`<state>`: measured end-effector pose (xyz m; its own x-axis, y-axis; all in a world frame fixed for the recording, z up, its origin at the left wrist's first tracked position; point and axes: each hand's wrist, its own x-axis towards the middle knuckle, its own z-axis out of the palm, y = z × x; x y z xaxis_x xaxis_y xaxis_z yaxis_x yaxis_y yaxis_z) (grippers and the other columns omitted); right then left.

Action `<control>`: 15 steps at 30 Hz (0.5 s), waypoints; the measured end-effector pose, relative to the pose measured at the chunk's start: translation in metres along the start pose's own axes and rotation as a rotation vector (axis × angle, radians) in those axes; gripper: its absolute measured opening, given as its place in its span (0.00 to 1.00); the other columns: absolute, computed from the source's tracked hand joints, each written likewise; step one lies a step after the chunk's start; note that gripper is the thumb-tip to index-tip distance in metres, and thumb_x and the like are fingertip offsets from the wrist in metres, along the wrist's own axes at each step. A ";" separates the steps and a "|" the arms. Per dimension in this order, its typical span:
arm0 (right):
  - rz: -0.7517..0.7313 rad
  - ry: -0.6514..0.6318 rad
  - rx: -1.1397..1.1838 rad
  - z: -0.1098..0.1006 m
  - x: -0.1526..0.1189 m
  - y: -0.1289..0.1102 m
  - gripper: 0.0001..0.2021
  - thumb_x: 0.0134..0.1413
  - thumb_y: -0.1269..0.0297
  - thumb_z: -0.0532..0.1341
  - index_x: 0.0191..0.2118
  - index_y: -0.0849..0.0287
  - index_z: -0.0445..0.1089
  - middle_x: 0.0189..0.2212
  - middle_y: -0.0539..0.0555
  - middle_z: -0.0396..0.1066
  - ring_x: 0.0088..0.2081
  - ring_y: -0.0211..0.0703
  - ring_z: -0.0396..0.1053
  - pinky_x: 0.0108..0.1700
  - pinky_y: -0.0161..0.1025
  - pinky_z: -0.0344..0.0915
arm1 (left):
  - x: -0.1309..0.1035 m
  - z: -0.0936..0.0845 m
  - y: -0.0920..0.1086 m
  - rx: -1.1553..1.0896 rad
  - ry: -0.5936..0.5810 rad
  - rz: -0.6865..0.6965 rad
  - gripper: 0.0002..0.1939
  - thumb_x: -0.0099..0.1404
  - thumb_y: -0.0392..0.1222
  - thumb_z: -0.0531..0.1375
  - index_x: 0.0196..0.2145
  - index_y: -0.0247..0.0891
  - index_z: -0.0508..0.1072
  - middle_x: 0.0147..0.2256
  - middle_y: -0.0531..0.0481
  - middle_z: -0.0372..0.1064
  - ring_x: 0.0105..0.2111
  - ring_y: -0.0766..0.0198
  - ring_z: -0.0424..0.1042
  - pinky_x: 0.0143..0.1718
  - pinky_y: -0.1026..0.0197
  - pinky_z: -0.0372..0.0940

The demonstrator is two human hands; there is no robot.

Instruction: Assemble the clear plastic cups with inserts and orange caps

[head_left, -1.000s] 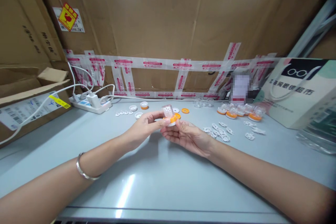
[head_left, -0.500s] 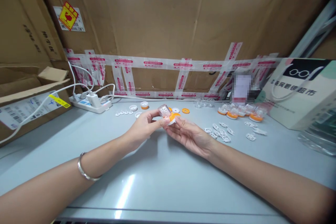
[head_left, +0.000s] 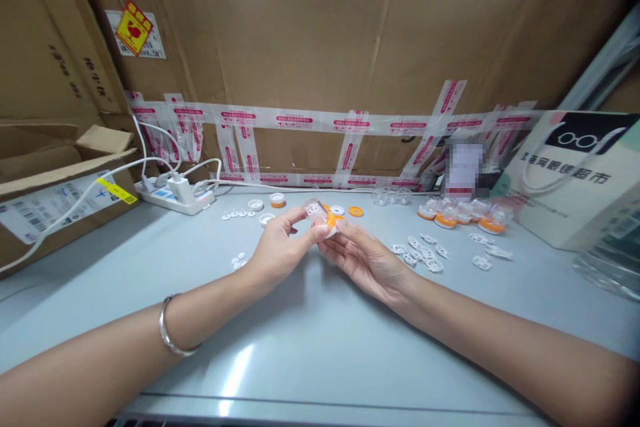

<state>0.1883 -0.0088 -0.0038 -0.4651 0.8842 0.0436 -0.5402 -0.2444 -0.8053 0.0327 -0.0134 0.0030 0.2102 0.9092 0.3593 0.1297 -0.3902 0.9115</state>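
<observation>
Above the middle of the table, both hands meet at a small clear plastic case (head_left: 314, 211) with an orange ring (head_left: 331, 220) and a white rim at its lower right end. My left hand (head_left: 280, 247) is closed round the clear part, thumb on the near side. My right hand (head_left: 370, 257) pinches the orange and white end with thumb and fingertips; its other fingers curl beneath. Some of the ring is hidden by the fingers. Just behind the hands lie a white ring (head_left: 337, 211) and a loose orange ring (head_left: 355, 211).
Several finished-looking clear and orange cases (head_left: 493, 223) stand at right, with white slotted discs (head_left: 425, 253) before them. Clear cups (head_left: 393, 197) sit at the back. Small white caps (head_left: 239, 213) lie left. A power strip (head_left: 175, 199), open carton (head_left: 65, 193) and paper bag (head_left: 560, 193) flank the table.
The orange ring, tilted out from the clear case before, now lies closer against its end. Both hands stay nearly in place, and the view has shifted slightly.
</observation>
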 end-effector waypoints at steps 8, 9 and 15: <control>-0.025 0.034 0.052 0.003 0.000 -0.001 0.03 0.48 0.70 0.64 0.31 0.59 0.69 0.34 0.49 0.71 0.41 0.35 0.69 0.51 0.35 0.63 | 0.001 0.002 -0.001 0.008 0.027 0.000 0.12 0.60 0.46 0.58 0.39 0.38 0.71 0.42 0.48 0.70 0.43 0.58 0.67 0.46 0.56 0.59; -0.027 0.032 0.051 0.003 0.000 -0.001 0.03 0.48 0.70 0.64 0.31 0.59 0.69 0.34 0.49 0.71 0.41 0.35 0.69 0.51 0.35 0.64 | 0.002 0.001 0.000 0.001 0.020 -0.002 0.12 0.61 0.46 0.58 0.39 0.37 0.71 0.41 0.48 0.70 0.43 0.58 0.67 0.46 0.57 0.59; 0.027 0.010 0.065 0.001 0.000 0.001 0.06 0.51 0.68 0.61 0.36 0.61 0.71 0.32 0.52 0.73 0.37 0.35 0.72 0.45 0.32 0.68 | 0.003 -0.001 0.001 -0.125 -0.079 0.015 0.11 0.62 0.45 0.57 0.38 0.36 0.71 0.39 0.48 0.70 0.40 0.61 0.67 0.43 0.61 0.61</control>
<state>0.1872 -0.0089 -0.0039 -0.4730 0.8809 0.0163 -0.5724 -0.2932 -0.7657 0.0321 -0.0112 0.0053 0.2880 0.8870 0.3609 0.0048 -0.3782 0.9257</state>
